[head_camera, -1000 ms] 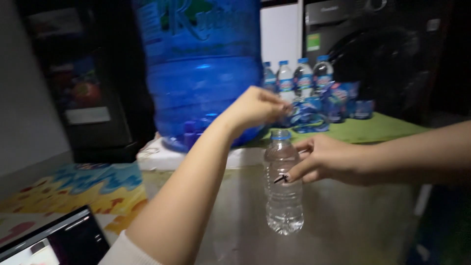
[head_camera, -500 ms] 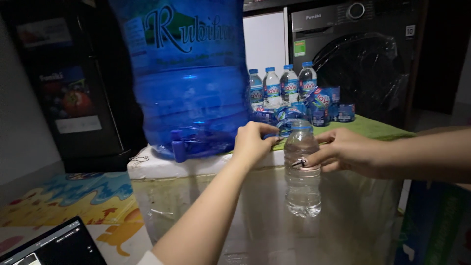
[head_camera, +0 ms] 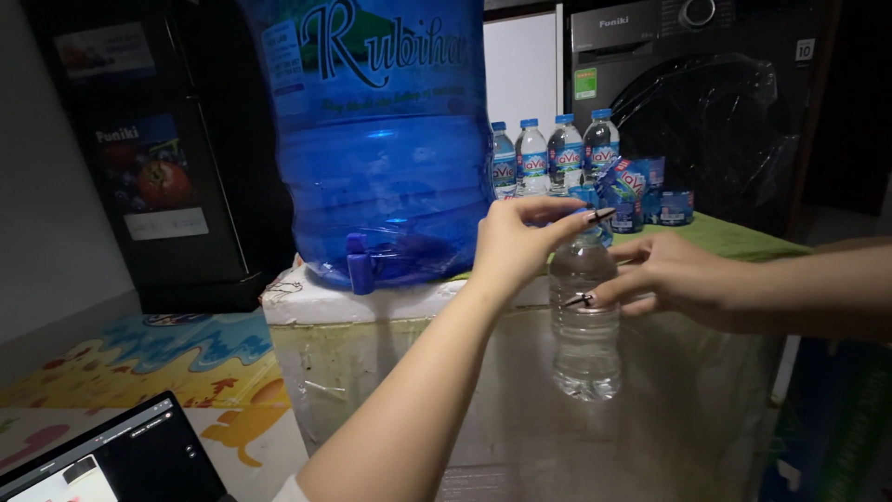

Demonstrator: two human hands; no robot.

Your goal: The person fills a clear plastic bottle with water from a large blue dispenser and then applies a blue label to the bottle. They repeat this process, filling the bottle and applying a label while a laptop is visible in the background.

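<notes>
A small clear plastic bottle [head_camera: 585,339] with water in it hangs upright in the air in front of a foam box. My right hand [head_camera: 683,279] comes in from the right and grips the bottle around its upper body. My left hand [head_camera: 520,244] reaches over from the lower left, and its thumb and fingers pinch the bottle's top, hiding the cap. Both hands have dark-painted nails.
A big blue water jug [head_camera: 390,139] with a blue tap [head_camera: 358,265] stands on a white foam box [head_camera: 372,305]. Behind are several small labelled bottles [head_camera: 557,153], a green cloth [head_camera: 739,240] and a dark washing machine [head_camera: 715,93]. A laptop [head_camera: 111,460] lies on a colourful mat [head_camera: 139,363].
My left hand dropped from above the bottle, went beside its neck and now pinches the top. My right hand has kept hold of the bottle throughout.
</notes>
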